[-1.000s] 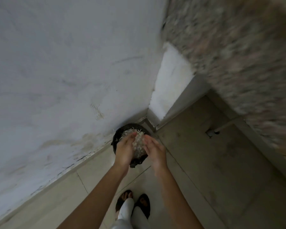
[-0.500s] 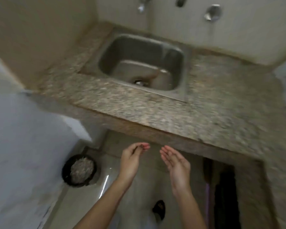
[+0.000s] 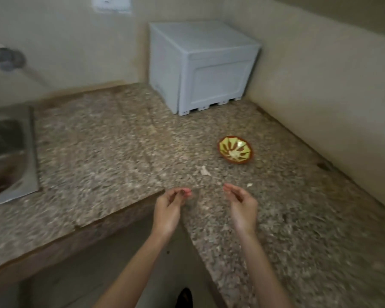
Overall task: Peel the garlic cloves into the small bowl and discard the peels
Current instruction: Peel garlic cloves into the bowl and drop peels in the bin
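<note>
A small red and yellow bowl stands on the granite counter with pale peeled garlic at its bottom. A white scrap of peel lies on the counter in front of the bowl, and a smaller bit lies to its right. My left hand hovers at the counter's inner corner with loosely curled fingers holding nothing. My right hand hovers beside it over the counter, palm up, fingers relaxed and holding nothing. Both hands are well short of the bowl.
A white plastic box stands in the back corner of the counter. A steel sink is set into the counter at far left, with a tap fitting on the wall above. Walls close off the back and right.
The view swung from the floor bin, where both hands dropped a heap of peels, past the sink to the counter corner. Both hands now hold nothing and hover near the counter edge.
</note>
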